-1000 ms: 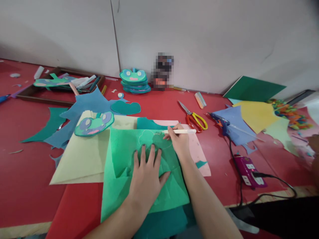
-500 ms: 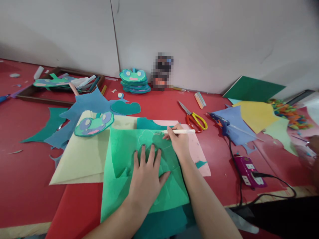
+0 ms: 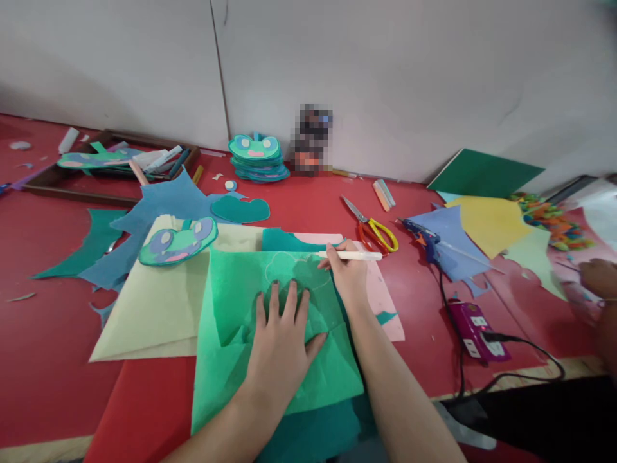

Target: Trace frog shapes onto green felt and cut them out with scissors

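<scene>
My left hand (image 3: 282, 337) lies flat with fingers spread on a bright green felt sheet (image 3: 222, 379). My right hand (image 3: 348, 273) pinches a white marker pen (image 3: 354, 256), its tip close to the sheet's upper part. A pale cloud-like outline shows there, partly under my right hand. Teal felt (image 3: 284, 239) and pink felt (image 3: 378, 292) stick out from beneath the green sheet. To the left, a felt frog-like face (image 3: 178, 242) rests on a folded cream felt sheet (image 3: 144, 321).
Scissors (image 3: 371, 225) lie beyond my right hand. A glue gun (image 3: 424, 236) and a purple power strip (image 3: 479, 331) with its cord are to the right. Stacked felt faces (image 3: 258, 157) stand by the wall, a wooden frame (image 3: 72, 191) at left. Another person's hand (image 3: 598, 278) shows at far right.
The pen and right hand have moved slightly right, and more of the pale outline now shows. My left hand stays flat on the sheet. The other person's hand has come further into view.
</scene>
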The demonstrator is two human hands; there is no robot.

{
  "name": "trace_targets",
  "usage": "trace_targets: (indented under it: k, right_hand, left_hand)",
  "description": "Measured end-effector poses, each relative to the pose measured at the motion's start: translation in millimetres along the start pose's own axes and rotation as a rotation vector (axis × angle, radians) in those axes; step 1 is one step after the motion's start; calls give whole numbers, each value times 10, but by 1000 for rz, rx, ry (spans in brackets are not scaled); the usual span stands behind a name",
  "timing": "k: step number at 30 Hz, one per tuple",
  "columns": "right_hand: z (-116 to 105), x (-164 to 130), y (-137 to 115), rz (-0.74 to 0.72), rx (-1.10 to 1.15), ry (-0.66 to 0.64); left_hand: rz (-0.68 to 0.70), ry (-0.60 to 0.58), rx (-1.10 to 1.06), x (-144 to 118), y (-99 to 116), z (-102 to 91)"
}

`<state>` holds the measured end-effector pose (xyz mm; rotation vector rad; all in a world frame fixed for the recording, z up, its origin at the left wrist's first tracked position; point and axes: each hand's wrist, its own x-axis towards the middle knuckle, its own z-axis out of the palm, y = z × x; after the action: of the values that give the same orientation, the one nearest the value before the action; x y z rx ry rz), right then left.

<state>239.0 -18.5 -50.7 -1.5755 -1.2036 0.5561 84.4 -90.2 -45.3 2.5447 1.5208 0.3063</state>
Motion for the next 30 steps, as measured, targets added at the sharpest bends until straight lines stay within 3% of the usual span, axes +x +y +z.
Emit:
trace_targets:
  k: [12,19,30]
  right_hand:
    - [22,0,8,-12,-6,-91]
    - [20,0,17,15,-20,-20]
    - [26,-4,12,-5,-44,-37]
  left_hand:
    - [-4,3,-4,-5,-4,5]
    - [-4,19,-3,-11,1,6]
    - [-5,16,-5,-5,-3,-15]
